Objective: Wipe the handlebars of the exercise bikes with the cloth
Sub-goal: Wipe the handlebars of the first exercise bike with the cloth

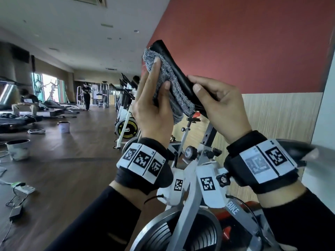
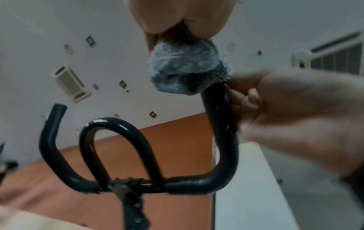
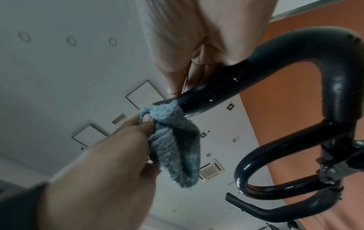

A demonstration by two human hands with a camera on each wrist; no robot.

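Observation:
A black handlebar (image 1: 174,64) of a white exercise bike rises in front of me, its right horn pointing up. A grey fluffy cloth (image 1: 174,91) is wrapped over that horn's left side and tip. My left hand (image 1: 161,73) holds the cloth against the horn, forefinger stretched along it and thumb pressing it. Just below, my right hand (image 1: 194,83) grips the bare horn. The left wrist view shows the cloth (image 2: 187,70) capping the horn of the handlebar (image 2: 222,140). In the right wrist view the thumb pinches the cloth (image 3: 173,147) at the end of the handlebar (image 3: 256,74).
The bike's white frame (image 1: 195,178) and flywheel (image 1: 181,232) stand right below my wrists. More bikes (image 1: 126,124) line the red wall (image 1: 253,42). Two buckets (image 1: 18,149) and loose cables (image 1: 21,187) lie on the wooden floor at left. A person (image 1: 87,95) stands far back.

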